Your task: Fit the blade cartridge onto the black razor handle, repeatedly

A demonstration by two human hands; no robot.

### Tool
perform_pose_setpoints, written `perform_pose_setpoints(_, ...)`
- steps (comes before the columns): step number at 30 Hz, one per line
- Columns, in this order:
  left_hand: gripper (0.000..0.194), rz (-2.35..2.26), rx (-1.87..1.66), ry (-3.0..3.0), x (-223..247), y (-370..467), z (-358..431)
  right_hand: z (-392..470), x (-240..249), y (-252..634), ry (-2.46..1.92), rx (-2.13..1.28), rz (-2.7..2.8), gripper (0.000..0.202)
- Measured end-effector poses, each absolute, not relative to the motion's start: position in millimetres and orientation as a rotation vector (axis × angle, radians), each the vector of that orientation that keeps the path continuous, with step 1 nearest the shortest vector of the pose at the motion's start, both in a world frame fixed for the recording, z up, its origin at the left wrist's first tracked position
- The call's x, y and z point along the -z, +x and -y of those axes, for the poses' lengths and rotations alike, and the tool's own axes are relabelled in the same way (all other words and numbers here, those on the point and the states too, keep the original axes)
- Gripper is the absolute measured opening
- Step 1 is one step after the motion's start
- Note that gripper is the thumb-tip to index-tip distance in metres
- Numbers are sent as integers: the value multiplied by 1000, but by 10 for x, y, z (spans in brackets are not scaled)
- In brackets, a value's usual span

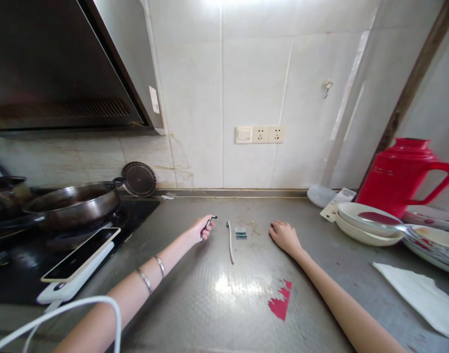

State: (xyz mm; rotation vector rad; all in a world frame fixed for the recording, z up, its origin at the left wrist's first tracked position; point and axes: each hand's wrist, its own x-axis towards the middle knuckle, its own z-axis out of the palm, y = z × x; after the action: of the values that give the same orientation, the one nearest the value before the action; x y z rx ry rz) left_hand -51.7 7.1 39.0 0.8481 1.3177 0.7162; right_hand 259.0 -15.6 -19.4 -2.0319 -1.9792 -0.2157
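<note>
My left hand is closed around a small black tool with a dark tip pointing right; most of it is hidden by my fingers, so I cannot tell its exact kind. To its right lies a short, thin white cable-like strip with a dark upper end. Beside the strip are small dark green pieces with something clear next to them. My right hand rests palm down on the steel counter, its fingers lying on the surface and holding nothing.
A torn red patch marks the counter in front. At left are a stove with a pan, a phone and a white cable. Bowls, a red thermos and a white paper sheet stand or lie right.
</note>
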Motion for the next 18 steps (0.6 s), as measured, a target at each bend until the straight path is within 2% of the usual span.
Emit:
perform_pose_setpoints(6,42,-1325,-501,810,-371,-614,-140,152,207,2593,-2043,207,1974,34)
perform_pose_setpoints(18,40,-1389,-521,798,-354,-563,-112,142,217,2595,-2048,206,1986,35)
